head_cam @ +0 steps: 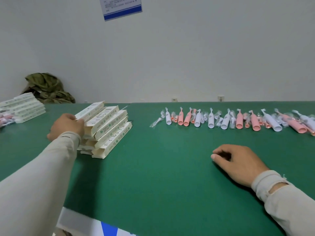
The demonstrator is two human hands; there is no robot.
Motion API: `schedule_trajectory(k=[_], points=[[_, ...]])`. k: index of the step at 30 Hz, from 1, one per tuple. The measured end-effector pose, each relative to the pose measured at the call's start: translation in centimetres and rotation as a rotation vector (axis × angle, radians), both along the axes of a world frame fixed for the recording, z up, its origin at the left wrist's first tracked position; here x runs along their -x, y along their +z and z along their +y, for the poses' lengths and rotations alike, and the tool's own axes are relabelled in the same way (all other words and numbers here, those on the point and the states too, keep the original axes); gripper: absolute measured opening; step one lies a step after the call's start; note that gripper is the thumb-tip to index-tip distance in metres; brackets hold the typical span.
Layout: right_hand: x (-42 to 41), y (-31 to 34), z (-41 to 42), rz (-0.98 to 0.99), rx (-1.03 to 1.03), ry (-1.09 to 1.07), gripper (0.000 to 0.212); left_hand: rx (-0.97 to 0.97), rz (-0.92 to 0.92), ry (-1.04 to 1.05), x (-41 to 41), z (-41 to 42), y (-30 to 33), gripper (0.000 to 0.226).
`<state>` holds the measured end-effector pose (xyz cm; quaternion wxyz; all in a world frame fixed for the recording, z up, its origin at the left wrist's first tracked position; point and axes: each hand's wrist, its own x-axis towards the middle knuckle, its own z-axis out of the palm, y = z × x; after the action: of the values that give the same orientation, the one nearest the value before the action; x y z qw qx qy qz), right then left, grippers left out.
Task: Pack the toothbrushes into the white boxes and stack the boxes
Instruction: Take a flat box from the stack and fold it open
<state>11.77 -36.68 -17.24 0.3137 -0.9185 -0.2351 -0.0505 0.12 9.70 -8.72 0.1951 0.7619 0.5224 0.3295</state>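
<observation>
Toothbrushes are all lying unboxed in a row along the table's far right side, so packing looks barely begun. Your left hand is gripping the top box of the near stack, flaps open. Your right hand is resting loosely curled, holding nothing. A second stack is sitting far left, contents unclear.

A green table is seen, with white boxes printed in green, pink and white toothbrushes, beige sleeves, a possibly camouflage-patterned cloth, and a blue-bordered notice.
</observation>
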Motion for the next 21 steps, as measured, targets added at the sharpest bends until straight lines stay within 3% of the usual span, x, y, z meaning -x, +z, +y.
schedule_trajectory(k=[6,8,11,14,18,21], points=[[0.3,0.1,0.1,-0.019,-0.037,-0.028,0.007,-0.241,-0.152,-0.044,0.6,-2.3,-0.1,0.011],[0.4,0.1,0.1,-0.040,-0.060,-0.035,0.009,-0.321,-0.229,-0.083,0.6,-4.0,0.1,0.014],[0.3,0.4,0.2,-0.111,-0.198,-0.043,0.008,-0.455,-0.434,-0.292,-0.3,-9.4,0.2,0.019],[0.5,1.1,0.7,0.028,-0.603,-0.040,0.008,-0.479,-0.489,-0.617,-2.5,-19.0,-1.4,0.016],[0.5,1.9,0.2,0.627,-1.238,0.096,0.043,-0.520,-0.457,-1.066,-5.7,-31.9,-4.6,0.013],[-0.4,1.9,-1.0,0.694,-1.523,-0.035,0.033,-0.628,-0.312,-1.233,-7.5,-36.8,-6.5,0.019]])
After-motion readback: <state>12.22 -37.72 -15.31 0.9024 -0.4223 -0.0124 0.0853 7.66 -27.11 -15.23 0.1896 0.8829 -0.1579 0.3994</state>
